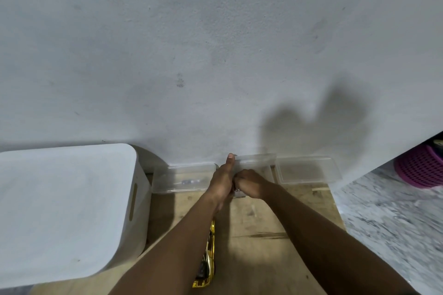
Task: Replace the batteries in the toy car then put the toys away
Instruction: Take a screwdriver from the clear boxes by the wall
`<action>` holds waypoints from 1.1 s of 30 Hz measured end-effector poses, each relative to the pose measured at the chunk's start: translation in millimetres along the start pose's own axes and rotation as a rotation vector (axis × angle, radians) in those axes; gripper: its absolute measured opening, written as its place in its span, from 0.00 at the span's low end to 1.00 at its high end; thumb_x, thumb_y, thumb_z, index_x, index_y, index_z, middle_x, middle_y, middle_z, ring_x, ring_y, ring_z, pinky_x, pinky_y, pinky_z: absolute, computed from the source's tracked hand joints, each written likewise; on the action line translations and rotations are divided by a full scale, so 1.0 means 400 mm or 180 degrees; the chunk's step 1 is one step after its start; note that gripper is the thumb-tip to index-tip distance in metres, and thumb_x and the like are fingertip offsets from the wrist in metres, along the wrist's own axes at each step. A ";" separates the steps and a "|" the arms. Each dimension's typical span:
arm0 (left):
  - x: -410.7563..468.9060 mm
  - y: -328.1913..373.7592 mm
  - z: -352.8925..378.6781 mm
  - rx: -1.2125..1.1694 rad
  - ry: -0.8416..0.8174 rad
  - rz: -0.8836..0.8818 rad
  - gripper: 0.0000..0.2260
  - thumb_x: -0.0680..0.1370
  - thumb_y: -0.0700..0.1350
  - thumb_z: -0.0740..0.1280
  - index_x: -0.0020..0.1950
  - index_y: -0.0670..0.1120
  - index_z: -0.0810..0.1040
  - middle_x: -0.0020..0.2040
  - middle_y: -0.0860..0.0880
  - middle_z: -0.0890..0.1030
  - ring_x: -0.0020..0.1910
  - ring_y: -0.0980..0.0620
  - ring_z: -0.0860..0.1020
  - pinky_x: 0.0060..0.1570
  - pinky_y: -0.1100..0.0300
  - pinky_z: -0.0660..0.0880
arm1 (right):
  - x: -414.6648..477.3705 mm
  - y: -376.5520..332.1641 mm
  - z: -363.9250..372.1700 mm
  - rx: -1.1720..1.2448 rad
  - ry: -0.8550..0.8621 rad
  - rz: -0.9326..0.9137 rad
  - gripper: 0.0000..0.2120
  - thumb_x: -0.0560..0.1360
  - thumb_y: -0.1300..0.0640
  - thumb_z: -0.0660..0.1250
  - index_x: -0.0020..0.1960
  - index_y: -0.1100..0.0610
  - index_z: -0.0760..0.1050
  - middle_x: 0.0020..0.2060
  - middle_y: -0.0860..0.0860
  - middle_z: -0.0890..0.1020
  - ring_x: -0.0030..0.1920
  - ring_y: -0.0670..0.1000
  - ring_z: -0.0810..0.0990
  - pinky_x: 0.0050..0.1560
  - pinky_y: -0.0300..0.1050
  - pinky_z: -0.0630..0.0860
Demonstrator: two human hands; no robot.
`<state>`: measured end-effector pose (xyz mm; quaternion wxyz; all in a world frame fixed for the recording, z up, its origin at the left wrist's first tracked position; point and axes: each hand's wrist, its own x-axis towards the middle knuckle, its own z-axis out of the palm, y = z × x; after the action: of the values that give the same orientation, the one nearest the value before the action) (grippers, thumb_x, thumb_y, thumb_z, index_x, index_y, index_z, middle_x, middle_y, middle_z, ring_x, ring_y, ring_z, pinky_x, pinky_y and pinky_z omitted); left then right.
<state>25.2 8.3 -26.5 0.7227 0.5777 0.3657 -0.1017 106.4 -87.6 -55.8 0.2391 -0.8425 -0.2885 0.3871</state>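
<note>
**Two hands meet by the wall, toy car left behind them**

Both hands work close together at the far edge of the wooden table (259,227), right where it meets the pale wall (215,43). The left hand (221,181) has one finger stretched straight up, its tip touching the rim of the middle clear tray (257,163); how its other fingers lie I cannot tell. The right hand (250,182) is curled tight, knuckles up, gripping a small printed item (239,193) that shows only as a sliver between the two hands — too hidden to identify.

The yellow toy car (206,263) lies on the table nearer the person, partly under the left forearm and well apart from both hands.

A second clear tray (184,178) sits left of the hands and a third (309,170) to the right. A white storage box (67,211) stands at the left, and a purple basket (419,167) rests on the floor at the far right.
</note>
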 end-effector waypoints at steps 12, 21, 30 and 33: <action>0.029 -0.013 -0.007 -0.0340 0.0052 -0.0086 0.41 0.61 0.81 0.60 0.60 0.54 0.81 0.55 0.46 0.86 0.53 0.45 0.85 0.58 0.41 0.80 | -0.041 0.025 0.010 -0.0456 0.0353 -0.0528 0.15 0.58 0.42 0.81 0.38 0.48 0.80 0.35 0.44 0.84 0.39 0.47 0.83 0.43 0.45 0.79; 0.056 -0.029 -0.015 -0.0219 0.0004 -0.0019 0.41 0.63 0.81 0.60 0.65 0.57 0.78 0.63 0.42 0.82 0.55 0.41 0.85 0.38 0.49 0.82 | -0.050 0.030 0.013 0.0485 0.0891 -0.0996 0.18 0.55 0.51 0.86 0.29 0.44 0.75 0.28 0.43 0.81 0.30 0.43 0.79 0.35 0.39 0.75; 0.020 0.017 -0.020 0.0268 -0.0256 0.0096 0.28 0.76 0.71 0.59 0.59 0.51 0.83 0.50 0.47 0.86 0.44 0.50 0.83 0.43 0.58 0.74 | -0.056 0.037 0.012 0.0463 0.1429 -0.1014 0.18 0.64 0.59 0.81 0.32 0.44 0.73 0.29 0.41 0.80 0.34 0.40 0.79 0.38 0.33 0.73; 0.025 0.031 -0.017 0.0426 -0.0111 0.0215 0.21 0.79 0.64 0.62 0.52 0.48 0.83 0.48 0.47 0.86 0.44 0.49 0.83 0.45 0.56 0.77 | -0.060 0.028 0.026 0.0113 0.1823 -0.1001 0.13 0.63 0.57 0.80 0.32 0.48 0.75 0.29 0.45 0.81 0.31 0.45 0.80 0.36 0.43 0.77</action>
<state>36.3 21.1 -24.1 0.6917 0.6348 0.3257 -0.1115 88.8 -110.1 -56.5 0.3821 -0.8579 -0.3293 0.0977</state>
